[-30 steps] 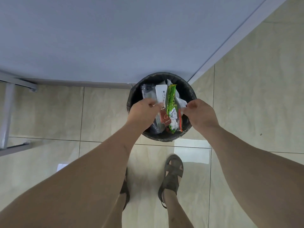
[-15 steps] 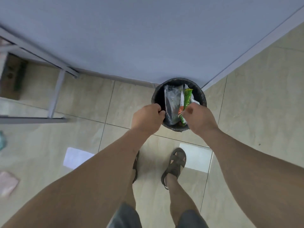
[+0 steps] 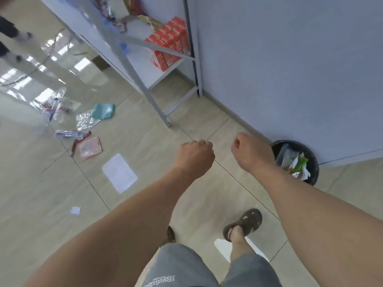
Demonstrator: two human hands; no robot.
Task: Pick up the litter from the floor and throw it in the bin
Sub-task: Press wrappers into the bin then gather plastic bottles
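Both hands are hanging in mid-air above the floor (image 3: 145, 141), curled into loose fists, gripping nothing visible. Left hand (image 3: 195, 158) and right hand (image 3: 251, 153) are sitting close together, not touching. The bin (image 3: 315, 168) is standing by the wall just right of the right hand, holding wrappers including a green packet (image 3: 299, 164). Remaining litter is lying well left of the hands: a white paper (image 3: 119, 172), a pink packet (image 3: 89, 147), a teal packet (image 3: 103, 110), and clear plastic wrappers (image 3: 86, 121), possibly bags, too blurred to tell.
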